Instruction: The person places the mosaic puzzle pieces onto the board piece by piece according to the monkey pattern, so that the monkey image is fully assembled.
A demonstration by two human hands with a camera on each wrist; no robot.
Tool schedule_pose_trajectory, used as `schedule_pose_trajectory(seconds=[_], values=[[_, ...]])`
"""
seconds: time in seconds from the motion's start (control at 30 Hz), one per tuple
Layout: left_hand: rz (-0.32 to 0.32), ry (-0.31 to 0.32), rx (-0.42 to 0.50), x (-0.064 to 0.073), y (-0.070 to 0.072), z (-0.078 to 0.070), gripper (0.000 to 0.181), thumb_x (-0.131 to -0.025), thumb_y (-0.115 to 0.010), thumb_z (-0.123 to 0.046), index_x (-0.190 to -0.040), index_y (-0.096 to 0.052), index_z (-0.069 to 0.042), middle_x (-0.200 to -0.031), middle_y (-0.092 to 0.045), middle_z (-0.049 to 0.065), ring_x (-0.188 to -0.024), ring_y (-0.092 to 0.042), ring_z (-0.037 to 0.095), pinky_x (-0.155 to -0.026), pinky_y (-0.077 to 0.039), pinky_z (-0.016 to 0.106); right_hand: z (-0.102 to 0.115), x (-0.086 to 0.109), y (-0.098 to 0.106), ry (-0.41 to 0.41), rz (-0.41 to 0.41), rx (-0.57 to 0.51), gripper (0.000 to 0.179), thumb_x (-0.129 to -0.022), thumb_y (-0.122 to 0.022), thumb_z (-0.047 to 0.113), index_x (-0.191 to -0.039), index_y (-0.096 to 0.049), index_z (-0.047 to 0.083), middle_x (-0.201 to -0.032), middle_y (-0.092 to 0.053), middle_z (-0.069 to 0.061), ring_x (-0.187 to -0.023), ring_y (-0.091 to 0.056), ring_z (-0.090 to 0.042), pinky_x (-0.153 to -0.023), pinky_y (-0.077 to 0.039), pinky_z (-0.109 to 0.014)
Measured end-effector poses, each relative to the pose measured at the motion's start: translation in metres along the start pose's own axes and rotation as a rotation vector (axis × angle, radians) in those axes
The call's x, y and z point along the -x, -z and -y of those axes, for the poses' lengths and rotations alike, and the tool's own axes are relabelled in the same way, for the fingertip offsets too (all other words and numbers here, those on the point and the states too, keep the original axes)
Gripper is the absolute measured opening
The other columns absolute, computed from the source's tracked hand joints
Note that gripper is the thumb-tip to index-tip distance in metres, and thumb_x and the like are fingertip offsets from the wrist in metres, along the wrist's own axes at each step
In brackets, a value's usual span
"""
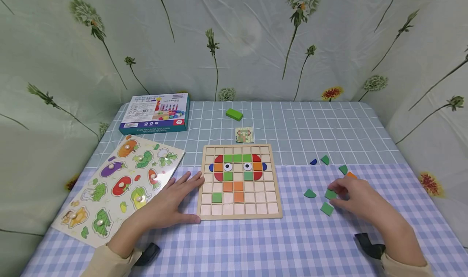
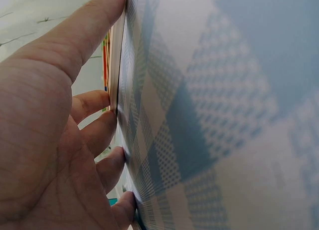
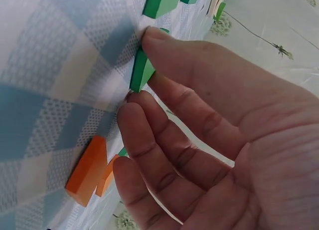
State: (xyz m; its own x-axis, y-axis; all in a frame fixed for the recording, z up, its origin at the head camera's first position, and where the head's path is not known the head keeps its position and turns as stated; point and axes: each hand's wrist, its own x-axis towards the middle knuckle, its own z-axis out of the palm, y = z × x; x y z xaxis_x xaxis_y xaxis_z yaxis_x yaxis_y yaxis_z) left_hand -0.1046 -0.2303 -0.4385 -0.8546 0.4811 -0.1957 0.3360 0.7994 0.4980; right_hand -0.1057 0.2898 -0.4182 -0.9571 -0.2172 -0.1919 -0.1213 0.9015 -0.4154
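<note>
A square wooden grid board [image 1: 276, 206] lies in the middle of the table, with coloured tiles forming a face-like pattern. My left hand [image 1: 170, 204] is spread at the board's left side, fingertips and thumb along its edge; the left wrist view shows the thumb [image 2: 75, 35] at the board's frame. To the right, my right hand [image 1: 360, 195] pinches a green tile [image 3: 141, 70] at the cloth between thumb and fingers. A green square tile [image 1: 327, 209] and a green quarter-round tile [image 1: 310, 193] lie beside it. Orange tiles [image 3: 88, 171] lie near its lower fingers.
A vegetable knob puzzle [image 1: 120, 212] lies at left, partly under the left forearm. Behind it sits a boxed bead set [image 1: 155, 112]. A small pattern card [image 1: 244, 135] and a green block [image 1: 234, 114] lie beyond the board. A blue half-round piece [image 1: 313, 162] lies at right.
</note>
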Motion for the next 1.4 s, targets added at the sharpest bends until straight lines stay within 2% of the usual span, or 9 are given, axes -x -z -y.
schedule_pose_trajectory(seconds=[0.2,0.37,0.53,0.7,0.83,1.07,1.2,1.4], values=[[0.002,0.001,-0.001,0.000,0.000,0.000,0.108,-0.079,-0.088,-0.063,-0.167,-0.040,-0.025,-0.179,-0.030,0.001,-0.168,-0.019,0.040,-0.132,-0.009,0.073,0.003,-0.002,0.002,0.009,0.005,0.020,0.029,-0.085,-0.090,0.018,-0.107,-0.079,0.004,-0.096,-0.075,0.000,-0.088,-0.065,-0.015,-0.077,-0.057,-0.037],[0.004,0.002,-0.003,0.000,0.000,0.001,0.108,-0.079,-0.088,-0.064,-0.167,-0.040,-0.025,-0.179,-0.029,0.000,-0.168,-0.018,0.040,-0.131,-0.008,0.074,0.017,-0.007,0.006,0.100,-0.030,0.011,0.028,-0.084,-0.089,0.017,-0.107,-0.079,0.006,-0.098,-0.076,0.002,-0.089,-0.067,-0.014,-0.078,-0.059,-0.036],[0.002,0.000,0.000,0.000,0.000,0.001,0.108,-0.078,-0.089,-0.063,-0.167,-0.040,-0.025,-0.179,-0.029,0.000,-0.168,-0.018,0.040,-0.132,-0.008,0.073,0.050,-0.014,0.009,0.224,-0.031,0.001,0.025,-0.087,-0.089,0.017,-0.109,-0.079,0.009,-0.100,-0.075,0.006,-0.089,-0.066,-0.010,-0.077,-0.060,-0.032],[0.001,-0.008,-0.002,-0.001,0.000,0.002,0.108,-0.079,-0.088,-0.064,-0.168,-0.040,-0.025,-0.179,-0.029,0.000,-0.168,-0.018,0.040,-0.131,-0.008,0.074,0.087,-0.026,0.008,0.319,0.031,-0.007,0.024,-0.089,-0.087,0.015,-0.111,-0.079,0.010,-0.101,-0.073,0.005,-0.090,-0.066,-0.010,-0.079,-0.061,-0.031],[-0.003,-0.015,0.002,-0.001,0.000,0.001,0.108,-0.079,-0.089,-0.062,-0.167,-0.040,-0.024,-0.179,-0.030,0.001,-0.168,-0.019,0.041,-0.131,-0.008,0.075,0.113,-0.040,-0.002,0.386,0.088,0.001,0.022,-0.090,-0.084,0.013,-0.111,-0.080,0.010,-0.099,-0.070,0.006,-0.089,-0.065,-0.010,-0.079,-0.060,-0.028],[0.008,-0.006,0.003,-0.001,0.000,0.001,0.108,-0.079,-0.088,-0.063,-0.168,-0.040,-0.025,-0.179,-0.029,0.000,-0.168,-0.018,0.040,-0.131,-0.008,0.074,0.152,-0.061,-0.021,0.498,0.154,0.010,0.020,-0.090,-0.084,0.013,-0.109,-0.080,0.008,-0.094,-0.068,0.002,-0.081,-0.059,-0.012,-0.070,-0.052,-0.021],[0.017,0.003,0.001,0.000,0.001,0.001,0.109,-0.079,-0.088,-0.063,-0.168,-0.039,-0.024,-0.179,-0.028,0.001,-0.168,-0.017,0.041,-0.131,-0.008,0.075,0.170,-0.071,-0.032,0.587,0.183,0.018,0.015,-0.090,-0.082,0.012,-0.104,-0.080,0.008,-0.087,-0.065,0.001,-0.077,-0.052,-0.008,-0.067,-0.048,-0.020],[0.017,-0.006,0.003,-0.001,0.002,0.001,0.108,-0.080,-0.087,-0.064,-0.168,-0.039,-0.025,-0.179,-0.028,0.001,-0.168,-0.018,0.041,-0.130,-0.008,0.076,0.190,-0.079,-0.044,0.638,0.209,0.021,0.010,-0.093,-0.082,0.013,-0.101,-0.079,0.008,-0.086,-0.063,0.001,-0.077,-0.048,-0.008,-0.066,-0.045,-0.018]])
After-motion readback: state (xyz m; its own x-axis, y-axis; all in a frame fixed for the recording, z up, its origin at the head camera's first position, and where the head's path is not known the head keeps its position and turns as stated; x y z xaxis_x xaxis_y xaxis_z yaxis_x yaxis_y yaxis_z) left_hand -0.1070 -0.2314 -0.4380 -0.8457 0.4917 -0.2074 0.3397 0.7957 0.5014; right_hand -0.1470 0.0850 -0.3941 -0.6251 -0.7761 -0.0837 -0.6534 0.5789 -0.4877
